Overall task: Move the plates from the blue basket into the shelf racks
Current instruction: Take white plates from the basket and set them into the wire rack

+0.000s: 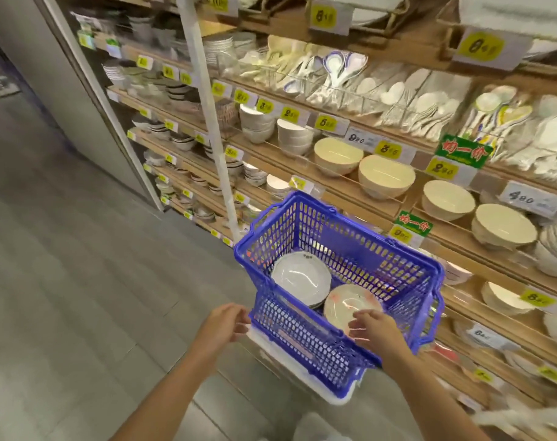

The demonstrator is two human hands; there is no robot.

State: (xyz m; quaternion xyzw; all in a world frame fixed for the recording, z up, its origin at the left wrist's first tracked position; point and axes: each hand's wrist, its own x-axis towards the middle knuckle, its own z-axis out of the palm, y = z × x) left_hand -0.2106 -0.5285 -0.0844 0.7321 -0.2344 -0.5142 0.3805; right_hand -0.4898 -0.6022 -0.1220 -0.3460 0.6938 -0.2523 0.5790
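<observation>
Plates (299, 275) in blue basket (302, 340) beside shelf racks (350, 190)
Right grip (374, 326), fingers spread, reaches over the red-patterned plate (342, 305), likely to lift it; left grip (228, 321), loosely spread, beside the basket's corner

Wooden shelves (344, 194) carrying cream bowls (386, 176) and white spoons (334, 68), blue basket (302, 338) on a white stand (334, 399), grey floor (80, 281)

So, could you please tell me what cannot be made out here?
Head view only:
- Plate count: the white plate and patterned plate cover any beneath.
- Whether the right hand touches the patterned plate: blurred.
- Price tags: digits mostly blurred.
- What the basket rests on: hidden beneath it.
</observation>
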